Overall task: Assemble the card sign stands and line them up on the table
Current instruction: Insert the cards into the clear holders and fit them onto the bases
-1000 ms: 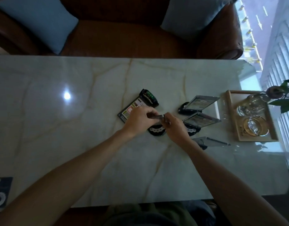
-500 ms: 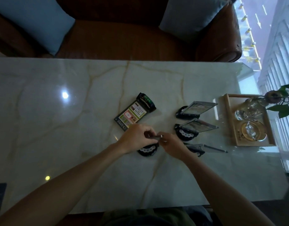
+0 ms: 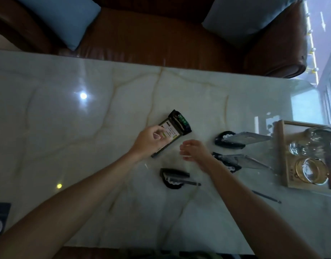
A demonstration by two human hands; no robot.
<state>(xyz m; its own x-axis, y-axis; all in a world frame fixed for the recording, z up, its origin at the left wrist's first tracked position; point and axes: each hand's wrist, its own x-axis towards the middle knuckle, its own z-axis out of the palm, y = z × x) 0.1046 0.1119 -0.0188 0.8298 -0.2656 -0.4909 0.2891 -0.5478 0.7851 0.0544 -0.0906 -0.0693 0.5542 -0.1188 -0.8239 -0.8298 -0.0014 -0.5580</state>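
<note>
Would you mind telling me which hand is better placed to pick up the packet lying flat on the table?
Left. The left hand already rests on the near end of the packet, fingers curled at its edge. The right hand hangs open beside it, touching nothing.

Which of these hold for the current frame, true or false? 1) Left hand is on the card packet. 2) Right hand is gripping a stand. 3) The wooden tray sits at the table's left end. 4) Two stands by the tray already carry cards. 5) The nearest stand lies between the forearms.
1) True: the left hand rests on the card packet.
2) False: the right hand is open and holds nothing.
3) False: the wooden tray is at the right end.
4) True: the far stand and the middle stand each carry a card.
5) True: the nearest stand lies there.
</note>
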